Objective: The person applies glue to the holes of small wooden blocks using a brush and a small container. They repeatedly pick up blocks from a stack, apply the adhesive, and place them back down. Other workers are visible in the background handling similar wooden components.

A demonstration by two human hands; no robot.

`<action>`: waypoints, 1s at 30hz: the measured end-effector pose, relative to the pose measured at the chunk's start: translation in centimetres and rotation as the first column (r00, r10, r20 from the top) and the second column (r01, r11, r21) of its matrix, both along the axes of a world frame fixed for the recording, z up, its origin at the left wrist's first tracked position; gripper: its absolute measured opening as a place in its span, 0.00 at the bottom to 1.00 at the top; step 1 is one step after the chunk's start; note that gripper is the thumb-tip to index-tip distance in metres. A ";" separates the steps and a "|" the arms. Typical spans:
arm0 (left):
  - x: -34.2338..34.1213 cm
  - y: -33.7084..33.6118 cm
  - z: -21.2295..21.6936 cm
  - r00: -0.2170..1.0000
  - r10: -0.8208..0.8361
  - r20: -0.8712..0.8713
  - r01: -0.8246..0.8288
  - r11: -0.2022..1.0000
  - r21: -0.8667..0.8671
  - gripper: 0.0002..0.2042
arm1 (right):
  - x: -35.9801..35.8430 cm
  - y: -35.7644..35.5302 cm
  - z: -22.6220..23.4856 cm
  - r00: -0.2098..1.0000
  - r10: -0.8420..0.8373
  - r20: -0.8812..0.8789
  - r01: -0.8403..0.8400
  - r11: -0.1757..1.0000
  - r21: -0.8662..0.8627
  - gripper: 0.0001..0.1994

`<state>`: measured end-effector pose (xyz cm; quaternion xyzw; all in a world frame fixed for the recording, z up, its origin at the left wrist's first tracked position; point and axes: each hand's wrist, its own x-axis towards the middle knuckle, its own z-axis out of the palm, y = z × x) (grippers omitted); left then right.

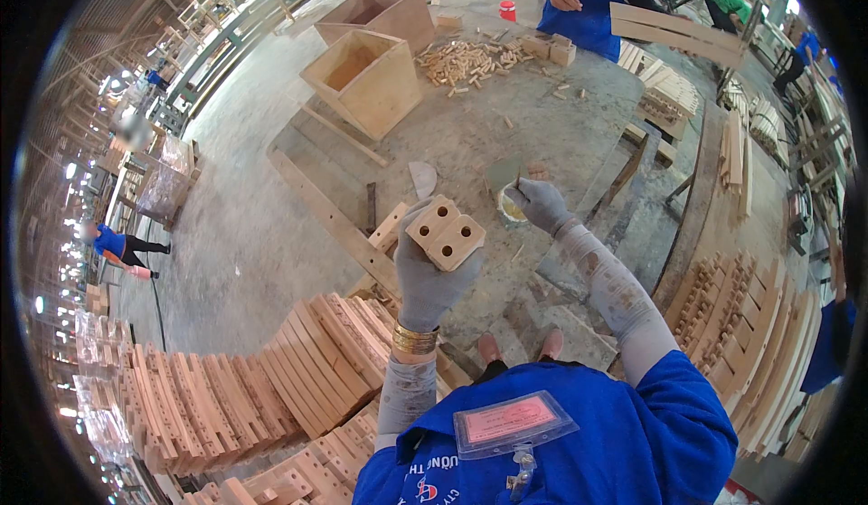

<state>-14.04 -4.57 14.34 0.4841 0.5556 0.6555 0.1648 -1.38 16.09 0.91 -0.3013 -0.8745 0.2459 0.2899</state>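
Left hand (430,277) gripping drilled wooden blocks (446,231), holes up, probably so I can see them; right hand (542,205) by the tub (512,207), can't tell its grip.

blocks (445,232): smooth matt wood | gloves (429,290): matt grey cloth | bracelet (414,339): glossy metal | badge sleeve (559,427): clear glossy plastic | floor (237,207): rough-looking concrete

2 gloved hands (427,279) (542,207), 4 holes (443,211) in held wood (438,230), 2 wdn bins (391,98) (411,18), 1 red cont. (507,11), 2 shoes (489,349) (551,344), dozens dowels (466,60).
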 end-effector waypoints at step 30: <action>-0.4 -0.3 1.5 0.988 0.029 -0.152 -0.016 0.996 0.085 0.27 | 3.2 -11.5 29.2 0.836 0.207 -0.508 -0.316 0.939 -0.139 0.09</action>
